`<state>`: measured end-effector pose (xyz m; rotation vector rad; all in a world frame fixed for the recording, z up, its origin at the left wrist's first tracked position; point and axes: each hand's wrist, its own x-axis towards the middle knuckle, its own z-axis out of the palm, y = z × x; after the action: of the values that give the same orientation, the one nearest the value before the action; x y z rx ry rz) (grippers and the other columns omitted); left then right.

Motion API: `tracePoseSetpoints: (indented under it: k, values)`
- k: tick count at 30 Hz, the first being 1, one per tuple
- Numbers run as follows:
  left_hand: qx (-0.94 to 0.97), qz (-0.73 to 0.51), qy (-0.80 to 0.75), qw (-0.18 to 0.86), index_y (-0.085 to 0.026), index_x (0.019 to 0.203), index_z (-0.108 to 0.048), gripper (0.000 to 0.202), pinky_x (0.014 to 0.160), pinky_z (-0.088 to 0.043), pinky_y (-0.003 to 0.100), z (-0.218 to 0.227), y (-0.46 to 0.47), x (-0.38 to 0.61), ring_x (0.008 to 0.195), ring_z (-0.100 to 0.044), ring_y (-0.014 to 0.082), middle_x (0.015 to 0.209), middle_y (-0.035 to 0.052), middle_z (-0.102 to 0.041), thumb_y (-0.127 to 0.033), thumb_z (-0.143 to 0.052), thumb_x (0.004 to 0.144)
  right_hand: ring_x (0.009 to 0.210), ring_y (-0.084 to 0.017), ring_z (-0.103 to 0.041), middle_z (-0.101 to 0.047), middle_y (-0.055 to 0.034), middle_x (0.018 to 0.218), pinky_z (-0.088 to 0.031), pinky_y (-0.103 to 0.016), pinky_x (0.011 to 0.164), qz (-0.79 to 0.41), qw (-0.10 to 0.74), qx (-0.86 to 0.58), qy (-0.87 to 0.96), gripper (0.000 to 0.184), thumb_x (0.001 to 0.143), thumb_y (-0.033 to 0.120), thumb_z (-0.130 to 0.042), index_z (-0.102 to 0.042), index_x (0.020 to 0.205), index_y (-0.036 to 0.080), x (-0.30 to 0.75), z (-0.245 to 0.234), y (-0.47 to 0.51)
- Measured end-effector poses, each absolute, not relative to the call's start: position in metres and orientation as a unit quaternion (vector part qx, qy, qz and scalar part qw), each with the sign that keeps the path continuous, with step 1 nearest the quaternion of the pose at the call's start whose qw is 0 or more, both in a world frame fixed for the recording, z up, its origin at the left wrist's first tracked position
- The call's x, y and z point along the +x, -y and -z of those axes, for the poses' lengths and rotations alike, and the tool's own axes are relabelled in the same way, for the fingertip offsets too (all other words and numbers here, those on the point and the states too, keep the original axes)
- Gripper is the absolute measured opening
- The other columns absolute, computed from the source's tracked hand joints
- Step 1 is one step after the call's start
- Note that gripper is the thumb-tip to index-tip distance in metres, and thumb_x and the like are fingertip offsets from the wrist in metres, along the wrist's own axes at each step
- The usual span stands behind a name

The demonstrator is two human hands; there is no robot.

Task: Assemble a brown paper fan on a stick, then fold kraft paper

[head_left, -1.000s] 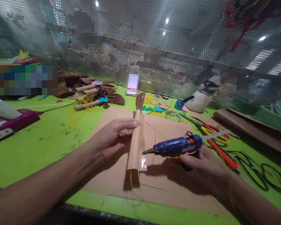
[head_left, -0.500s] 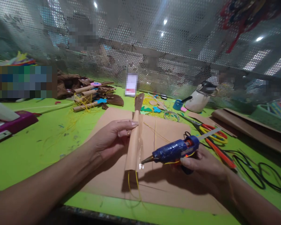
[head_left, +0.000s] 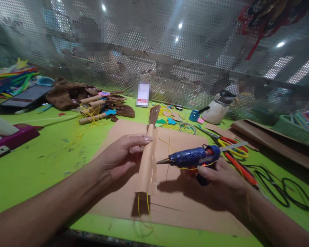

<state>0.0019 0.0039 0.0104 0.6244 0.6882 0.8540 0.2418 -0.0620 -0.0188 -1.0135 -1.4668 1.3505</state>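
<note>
A rolled brown paper tube (head_left: 146, 161) is pinched in my left hand (head_left: 127, 152), thumb on top and fingers beneath. From its far end sticks a dark brown pleated paper fan (head_left: 153, 115); a yellow string loop (head_left: 143, 214) hangs from the near end. Shiny glue runs along the tube's right-hand flap. My right hand (head_left: 221, 178) grips a blue glue gun (head_left: 195, 157), a glue stick poking out of its back. The gun's metal nozzle points left, close to the flap's edge. Below them lies a brown paper sheet (head_left: 113, 202).
Scissors (head_left: 233, 145), an orange-handled tool (head_left: 240, 169) and a black cord (head_left: 275, 183) lie to the right. Finished-looking paper tubes with fans (head_left: 92, 118) are heaped at back left. A purple power strip (head_left: 18, 137) sits left; a white jug (head_left: 216, 108) stands at back right.
The glue gun's nozzle has moved up and away from me, off the tube's near corner. The glue line now shows along the flap. My left hand keeps hold of the tube.
</note>
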Motion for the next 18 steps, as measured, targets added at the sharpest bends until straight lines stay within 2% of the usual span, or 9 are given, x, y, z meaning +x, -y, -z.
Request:
tracePoseSetpoints:
  k: [5, 11, 15, 18]
  values:
    - [0.320, -0.392, -0.348, 0.789, -0.009, 0.071, -0.064, 0.010, 0.056, -0.051, 0.019, -0.009, -0.006, 0.002, 0.052, -0.056, 0.0088, 0.062, 0.0029, -0.061, 0.000, -0.060, 0.073, 0.070, -0.019, -0.060, -0.067, -0.0087, 0.075, -0.048, -0.029, 0.064, -0.526, 0.411, -0.425, 0.612, 0.029, 0.076, 0.043, -0.067, -0.070, 0.082, 0.014, 0.248, 0.016, 0.063]
    - [0.332, -0.399, -0.352, 0.779, -0.008, 0.073, -0.065, 0.011, 0.054, -0.049, 0.016, -0.008, -0.007, 0.002, 0.051, -0.054, 0.0072, 0.060, 0.0020, -0.059, 0.000, -0.057, 0.075, 0.060, -0.016, -0.056, -0.063, -0.0057, 0.067, -0.046, -0.026, 0.053, -0.561, 0.378, -0.470, 0.566, 0.033, 0.068, 0.047, -0.073, -0.070, 0.079, 0.016, 0.244, 0.020, 0.069]
    - [0.329, -0.390, -0.328, 0.796, -0.010, 0.065, -0.062, 0.013, 0.053, -0.048, 0.016, -0.006, -0.006, 0.001, 0.046, -0.049, 0.0054, 0.053, -0.0012, -0.053, -0.002, -0.059, 0.076, 0.065, -0.018, -0.059, -0.065, -0.0059, 0.071, -0.050, -0.031, 0.059, -0.583, 0.395, -0.485, 0.519, 0.026, 0.068, 0.043, -0.075, -0.070, 0.079, 0.020, 0.239, 0.018, 0.072]
    - [0.339, -0.386, -0.313, 0.799, -0.010, 0.066, -0.063, 0.011, 0.056, -0.050, 0.017, -0.005, -0.005, 0.000, 0.049, -0.052, 0.0067, 0.054, -0.0012, -0.053, -0.003, -0.062, 0.075, 0.063, -0.017, -0.059, -0.065, -0.0048, 0.072, -0.051, -0.032, 0.063, -0.590, 0.415, -0.491, 0.489, 0.023, 0.068, 0.040, -0.076, -0.069, 0.077, 0.020, 0.234, 0.015, 0.074]
